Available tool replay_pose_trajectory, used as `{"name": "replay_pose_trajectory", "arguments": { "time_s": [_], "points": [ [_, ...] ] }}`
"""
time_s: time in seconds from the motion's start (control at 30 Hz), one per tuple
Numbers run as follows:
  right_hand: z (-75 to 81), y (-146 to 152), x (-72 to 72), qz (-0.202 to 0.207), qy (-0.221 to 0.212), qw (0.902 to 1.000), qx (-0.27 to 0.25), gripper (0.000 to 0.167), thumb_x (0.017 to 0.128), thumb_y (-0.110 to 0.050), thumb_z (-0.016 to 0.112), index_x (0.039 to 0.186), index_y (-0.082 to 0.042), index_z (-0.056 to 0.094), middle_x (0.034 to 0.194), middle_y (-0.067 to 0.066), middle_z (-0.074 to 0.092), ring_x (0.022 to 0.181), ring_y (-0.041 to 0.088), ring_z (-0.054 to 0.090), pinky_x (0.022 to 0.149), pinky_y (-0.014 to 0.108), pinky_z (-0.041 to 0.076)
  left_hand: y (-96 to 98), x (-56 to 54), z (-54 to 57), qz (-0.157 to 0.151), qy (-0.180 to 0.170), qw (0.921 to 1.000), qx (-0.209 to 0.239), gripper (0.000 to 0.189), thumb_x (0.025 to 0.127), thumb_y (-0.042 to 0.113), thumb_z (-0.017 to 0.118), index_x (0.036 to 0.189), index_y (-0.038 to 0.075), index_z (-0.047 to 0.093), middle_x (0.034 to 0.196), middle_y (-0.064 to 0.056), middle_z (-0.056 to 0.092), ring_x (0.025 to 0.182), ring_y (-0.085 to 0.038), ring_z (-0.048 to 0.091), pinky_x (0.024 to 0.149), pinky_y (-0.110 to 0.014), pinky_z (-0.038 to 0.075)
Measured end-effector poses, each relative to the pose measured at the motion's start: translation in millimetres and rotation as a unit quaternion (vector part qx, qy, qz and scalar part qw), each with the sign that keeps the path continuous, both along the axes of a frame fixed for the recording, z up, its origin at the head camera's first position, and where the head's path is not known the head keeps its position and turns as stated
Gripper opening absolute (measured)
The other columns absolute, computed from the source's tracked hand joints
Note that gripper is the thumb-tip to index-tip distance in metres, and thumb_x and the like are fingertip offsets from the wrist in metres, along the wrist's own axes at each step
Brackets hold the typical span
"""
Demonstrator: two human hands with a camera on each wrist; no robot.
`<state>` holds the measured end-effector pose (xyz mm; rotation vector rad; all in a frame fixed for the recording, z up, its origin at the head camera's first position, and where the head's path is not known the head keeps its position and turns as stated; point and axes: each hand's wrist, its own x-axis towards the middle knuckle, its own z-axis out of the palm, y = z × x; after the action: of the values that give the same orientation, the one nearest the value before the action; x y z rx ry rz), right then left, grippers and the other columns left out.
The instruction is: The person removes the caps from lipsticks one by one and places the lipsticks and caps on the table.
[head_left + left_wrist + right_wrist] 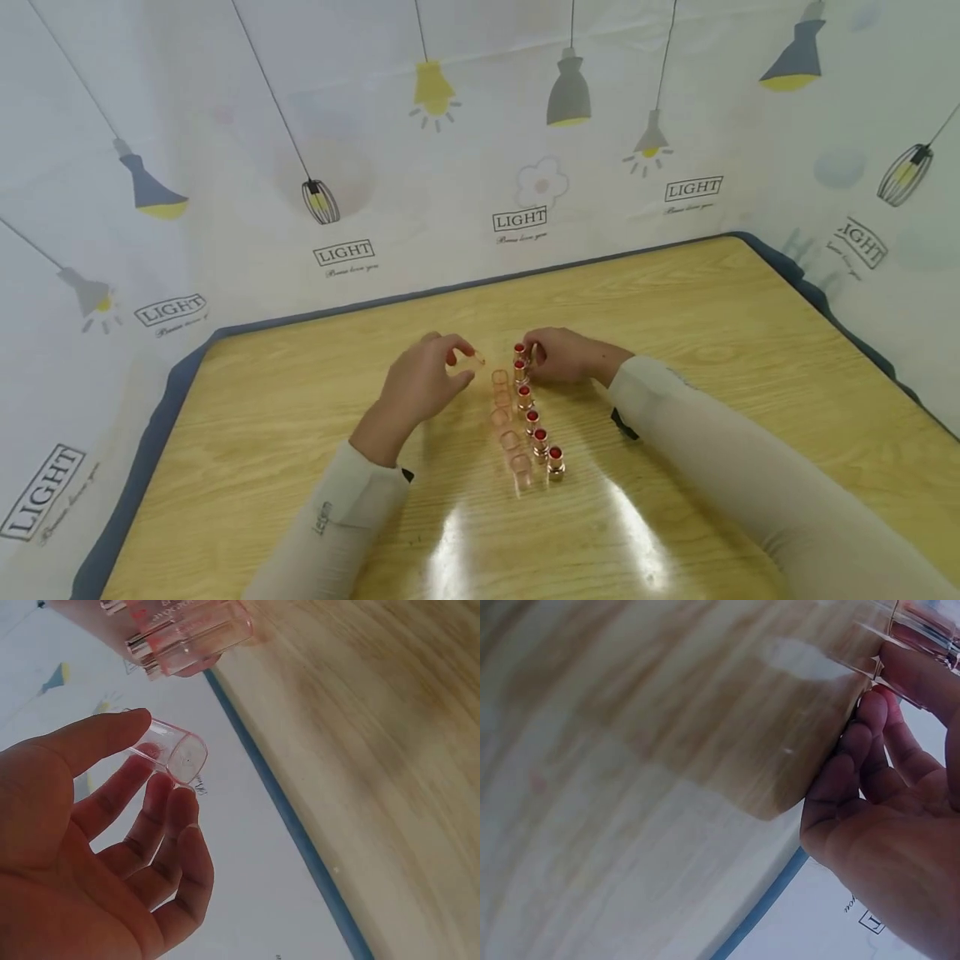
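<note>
My left hand [423, 379] pinches a clear pinkish lipstick cap [176, 754] between thumb and fingertips, held above the table left of the rows; its rounded end faces away from the palm. At the far end of a row of upright lipsticks with red tips, my right hand [562, 354] grips the farthest lipstick [520, 351] low down with thumb and fingers. Toward me stand several more lipsticks, the closest one [555, 463] at the near end. Left of them runs a row of clear caps [510, 441] on the table.
The wood-grain table [300, 467] has a dark blue edging [390, 302] along its back. Behind it hangs a pale cloth backdrop [435, 192] printed with lamps and lettering. Glare spots shine on the table's near part.
</note>
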<state>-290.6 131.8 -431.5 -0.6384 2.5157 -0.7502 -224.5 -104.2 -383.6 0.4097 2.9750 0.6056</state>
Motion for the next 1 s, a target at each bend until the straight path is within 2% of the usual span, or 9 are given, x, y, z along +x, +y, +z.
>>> {"name": "replay_pose_trajectory", "arguments": {
  "time_s": [0.17,0.37,0.63,1.0],
  "points": [
    [-1.1,-1,-2.5,0.001,-0.011,0.9999,-0.003,0.018,0.092,-0.015,0.068,0.108,-0.01,0.061,0.083,0.003,0.055,0.072,0.014,0.049,0.064,0.027,0.041,4.2,-15.7,-6.2,0.0,-0.024,0.9997,0.005,0.029,0.092,0.029,0.073,0.119,0.02,0.069,0.105,-0.005,0.067,0.083,-0.02,0.061,0.067,-0.034,0.049],
    [-3.4,1,-5.0,0.005,-0.023,0.9996,-0.014,0.017,0.091,-0.013,0.068,0.107,-0.01,0.061,0.081,0.003,0.054,0.07,0.014,0.049,0.063,0.027,0.041,8.6,-27.6,-13.6,0.003,-0.044,0.999,0.007,0.028,0.092,0.029,0.073,0.117,0.019,0.068,0.105,-0.003,0.071,0.087,-0.02,0.066,0.07,-0.036,0.052],
    [-4.8,2,-6.3,0.005,-0.026,0.9995,-0.017,0.017,0.091,-0.014,0.068,0.106,-0.01,0.06,0.081,0.002,0.054,0.07,0.013,0.049,0.063,0.027,0.04,13.8,-35.4,-21.2,0.003,-0.057,0.9984,0.002,0.024,0.09,0.027,0.075,0.111,0.018,0.069,0.102,0.0,0.073,0.088,-0.018,0.068,0.072,-0.036,0.054],
    [-3.0,3,-9.8,0.007,-0.05,0.9986,-0.018,0.021,0.089,-0.013,0.071,0.109,-0.01,0.062,0.083,0.002,0.055,0.072,0.013,0.05,0.065,0.026,0.041,18.8,-39.4,-28.5,0.008,-0.07,0.9975,0.007,0.022,0.089,0.028,0.077,0.107,0.018,0.069,0.099,0.0,0.074,0.088,-0.017,0.069,0.075,-0.037,0.054]
  ]
}}
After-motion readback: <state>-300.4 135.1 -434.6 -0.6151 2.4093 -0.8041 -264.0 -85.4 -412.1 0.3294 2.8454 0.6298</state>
